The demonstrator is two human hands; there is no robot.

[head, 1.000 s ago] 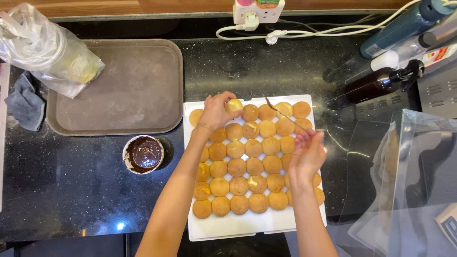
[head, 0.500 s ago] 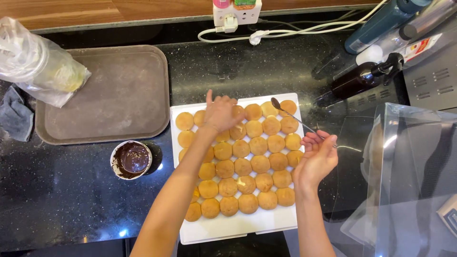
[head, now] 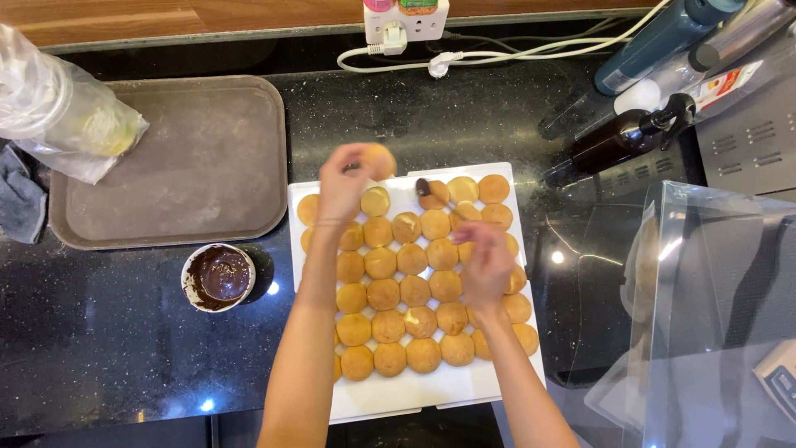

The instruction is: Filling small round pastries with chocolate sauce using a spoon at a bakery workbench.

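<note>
Fingers (head: pixel 352 170) of left hand (head: pixel 344 187) pinching round pastry (head: pixel 380 159), lifted above white board (head: pixel 398 390)

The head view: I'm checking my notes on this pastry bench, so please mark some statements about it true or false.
1. The left hand holds a round pastry lifted above the white board. True.
2. The small bowl left of the board holds white cream. False: it holds a dark brown chocolate-like sauce.
3. The brown tray is filled with pastries. False: no pastries lie on it; they sit in rows on the white board.
4. The right hand holds a spoon with a dark-coated tip over the pastries. True.
5. A clear plastic bag lies at the tray's left end. True.
</note>
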